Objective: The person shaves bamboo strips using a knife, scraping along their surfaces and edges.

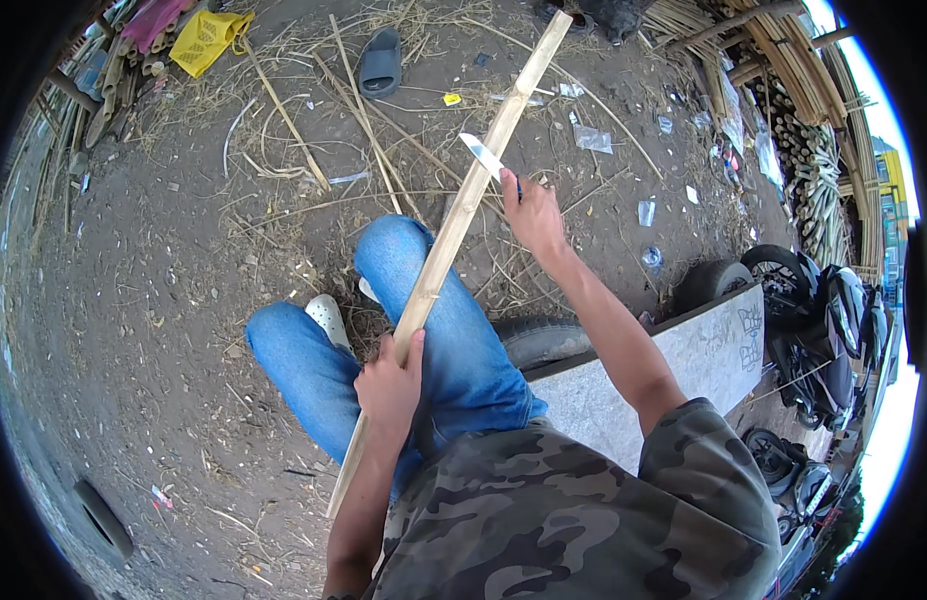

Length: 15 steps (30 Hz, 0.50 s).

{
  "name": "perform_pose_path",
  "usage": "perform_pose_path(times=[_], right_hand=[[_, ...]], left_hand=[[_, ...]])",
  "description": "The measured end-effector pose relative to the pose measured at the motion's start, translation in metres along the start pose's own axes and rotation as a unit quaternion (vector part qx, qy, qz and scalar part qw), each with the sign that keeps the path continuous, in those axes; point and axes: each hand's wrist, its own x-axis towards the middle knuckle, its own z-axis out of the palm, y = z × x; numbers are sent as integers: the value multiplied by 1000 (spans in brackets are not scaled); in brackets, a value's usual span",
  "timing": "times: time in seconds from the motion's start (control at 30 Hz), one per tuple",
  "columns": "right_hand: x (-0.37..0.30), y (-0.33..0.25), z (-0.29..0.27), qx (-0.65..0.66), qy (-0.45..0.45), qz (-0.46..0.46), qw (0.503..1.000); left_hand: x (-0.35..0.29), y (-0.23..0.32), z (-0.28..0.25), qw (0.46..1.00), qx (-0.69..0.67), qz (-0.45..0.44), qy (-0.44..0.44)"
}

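A long, pale bamboo strip [445, 245] slants from beside my left thigh up to the far middle of the view, passing over my right knee. My left hand [388, 385] is closed around its lower part. In my right hand [532, 213] is a knife, gripped by a handle mostly hidden under the fingers. The knife's bright blade [482, 155] lies across the strip's upper half, its tip sticking out past the left edge. Small nodes and rough spots show along the strip.
Loose bamboo strips [283, 115], shavings and plastic scraps litter the dirt ground. A grey slipper [380, 65] lies ahead, a yellow bag [209, 42] at far left. I sit on a pale board [673, 365] beside tyres [711, 285]. Motorcycles [828, 310] and bamboo stacks [798, 150] stand right.
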Motion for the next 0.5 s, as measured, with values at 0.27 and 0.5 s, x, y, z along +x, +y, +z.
perform_pose_path(times=[0.27, 0.5], right_hand=[[-32, -5, 10, 55, 22, 20, 998], [-23, -7, 3, 51, -10, 25, 998]], left_hand=[[-1, -4, 6, 999, 32, 24, 25], [-5, -10, 0, 1000, -6, 27, -4]])
